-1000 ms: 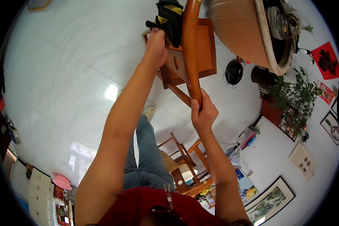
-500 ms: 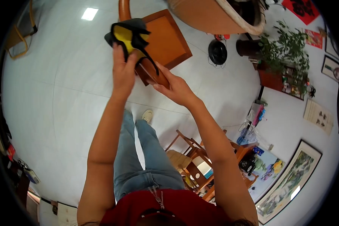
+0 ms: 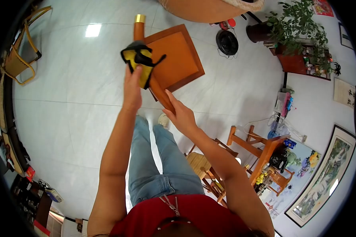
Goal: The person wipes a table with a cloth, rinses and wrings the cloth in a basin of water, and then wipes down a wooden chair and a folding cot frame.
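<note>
A reddish-brown wooden piece of furniture, perhaps a chair or stool, has a square panel (image 3: pixel 178 59) and a rounded wooden rail (image 3: pixel 159 94). At its far end a short round post (image 3: pixel 139 31) carries a gold-coloured cap. Around or against the rail sits a yellow-and-black fabric item (image 3: pixel 145 73) with black edging and a loose strap; its exact kind is unclear. My left hand (image 3: pixel 133 91) is closed on this fabric item, thumb on top. My right hand (image 3: pixel 182 116) grips the near end of the rail, its fingers partly hidden.
A large tan rounded basin-like object (image 3: pixel 209 10) stands at the top, with a black round dish (image 3: pixel 227 42) beside it. A potted plant (image 3: pixel 298 35) is at right. A wooden table (image 3: pixel 267 156) and small stool (image 3: pixel 197 164) stand near my right; a metal-framed chair (image 3: pixel 17 65) is far left.
The furniture and both hands now appear lower in view. The gold cap has come into sight. My left hand and the fabric item have shifted along with the rail.
</note>
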Tool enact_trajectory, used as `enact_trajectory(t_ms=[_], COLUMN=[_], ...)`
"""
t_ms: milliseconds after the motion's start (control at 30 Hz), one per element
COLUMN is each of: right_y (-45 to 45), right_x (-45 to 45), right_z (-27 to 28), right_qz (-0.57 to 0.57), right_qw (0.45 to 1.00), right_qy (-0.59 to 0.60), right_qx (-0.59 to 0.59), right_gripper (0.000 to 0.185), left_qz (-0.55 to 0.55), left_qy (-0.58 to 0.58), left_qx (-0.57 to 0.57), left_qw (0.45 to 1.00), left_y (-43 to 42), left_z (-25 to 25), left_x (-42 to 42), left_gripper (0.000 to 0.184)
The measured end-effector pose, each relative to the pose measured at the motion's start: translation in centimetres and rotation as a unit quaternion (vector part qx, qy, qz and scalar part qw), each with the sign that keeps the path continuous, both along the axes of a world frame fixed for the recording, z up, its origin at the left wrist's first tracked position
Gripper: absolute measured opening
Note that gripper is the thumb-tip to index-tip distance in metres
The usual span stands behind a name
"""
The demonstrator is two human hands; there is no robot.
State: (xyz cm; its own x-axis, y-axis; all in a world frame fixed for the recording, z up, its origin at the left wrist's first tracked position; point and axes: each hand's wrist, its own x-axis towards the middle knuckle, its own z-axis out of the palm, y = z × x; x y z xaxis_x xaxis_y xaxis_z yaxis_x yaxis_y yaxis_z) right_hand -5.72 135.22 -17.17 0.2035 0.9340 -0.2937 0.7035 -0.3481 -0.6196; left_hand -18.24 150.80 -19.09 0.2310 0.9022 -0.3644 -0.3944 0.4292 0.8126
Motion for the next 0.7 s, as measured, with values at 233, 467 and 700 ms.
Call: enact_trajectory(t_ms=[233, 467, 700], right_y=[-5.9, -9.8, -11.0], right_x=[1.4, 3.8, 7.9], right_z=[0.3, 0.3, -0.2], right_qz=[-0.119, -0.219, -0.309], right_qw=[0.993, 0.974, 0.947], right_qy=[-0.004, -0.025, -0.04], right_qx=[-0.023, -0.053, -0.077], right_gripper=[0.07, 0.069, 0.069], left_qz=[-0.064, -0.178, -0.298], left_qy=[-0.056, -0.079, -0.067], left_qx=[-0.049, -0.035, -0.064], left_qw=[0.995, 0.98, 0.95], left_y=[-5.2, -9.1, -14.3], left_z=[-0.4, -2.0, -3.5], left_x=[6.4, 12.5, 15.3], left_gripper=[0.042, 0.029, 0.038])
